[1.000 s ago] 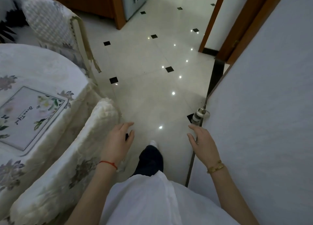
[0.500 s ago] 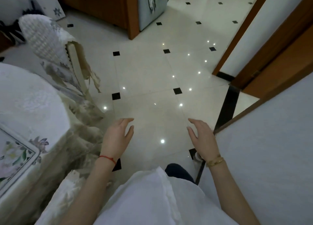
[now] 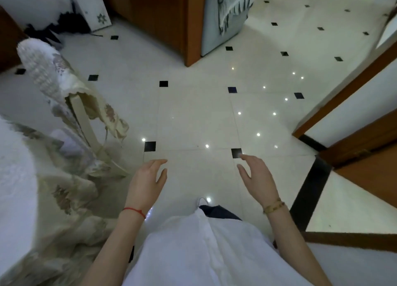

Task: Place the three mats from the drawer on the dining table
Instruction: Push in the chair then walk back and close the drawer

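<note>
The left grip (image 3: 148,180) hangs with fingers loosely spread, holding nothing, a red string at its wrist. The right grip (image 3: 256,175) is likewise spread and empty, a beaded bracelet at its wrist. Both hover above the pale tiled floor (image 3: 193,118). At the left edge is the cloth-covered dining worktop (image 3: 15,189), a covered chair (image 3: 53,85) beside it. No mat shows in this view.

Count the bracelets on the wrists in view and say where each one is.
2. A red string bracelet circles the wrist of the left hand; a gold bracelet circles the wrist of the right hand. None seem hidden.
</note>
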`<state>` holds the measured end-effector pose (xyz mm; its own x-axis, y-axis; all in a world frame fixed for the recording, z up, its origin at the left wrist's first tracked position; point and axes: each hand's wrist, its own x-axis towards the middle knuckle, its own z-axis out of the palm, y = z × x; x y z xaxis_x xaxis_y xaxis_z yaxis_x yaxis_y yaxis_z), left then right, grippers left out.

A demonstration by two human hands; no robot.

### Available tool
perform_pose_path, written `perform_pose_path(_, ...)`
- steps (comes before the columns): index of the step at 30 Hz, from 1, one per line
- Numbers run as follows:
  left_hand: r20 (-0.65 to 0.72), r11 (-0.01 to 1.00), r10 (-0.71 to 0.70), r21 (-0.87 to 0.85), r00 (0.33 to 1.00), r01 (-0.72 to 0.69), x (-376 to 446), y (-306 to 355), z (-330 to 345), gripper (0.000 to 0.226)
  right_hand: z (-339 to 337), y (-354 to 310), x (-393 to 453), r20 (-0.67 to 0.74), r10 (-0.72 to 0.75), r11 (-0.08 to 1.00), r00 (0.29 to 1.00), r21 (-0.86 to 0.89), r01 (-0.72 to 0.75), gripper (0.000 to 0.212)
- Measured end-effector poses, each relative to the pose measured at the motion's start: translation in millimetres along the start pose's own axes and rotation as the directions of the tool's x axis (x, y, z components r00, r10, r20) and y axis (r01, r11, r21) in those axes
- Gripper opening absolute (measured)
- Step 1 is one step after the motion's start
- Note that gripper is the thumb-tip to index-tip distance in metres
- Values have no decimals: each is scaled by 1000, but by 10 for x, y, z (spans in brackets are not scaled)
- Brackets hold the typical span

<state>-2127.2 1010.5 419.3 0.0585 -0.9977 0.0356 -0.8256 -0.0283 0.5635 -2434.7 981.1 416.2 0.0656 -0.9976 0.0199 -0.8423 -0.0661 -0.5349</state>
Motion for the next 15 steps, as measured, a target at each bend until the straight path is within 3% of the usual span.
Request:
perform_pose_path(7, -115, 987, -163, -22, 980, 162, 1326, 145, -48, 32, -158, -168, 2034, 67, -183, 983, 981, -20, 185, 33)
perform_pose_path(15, -204, 912, -407, -33, 890, 409, 2597, -499, -78, 30, 582, -555, 3802, 271, -303, 950, 914, 13, 311, 34)
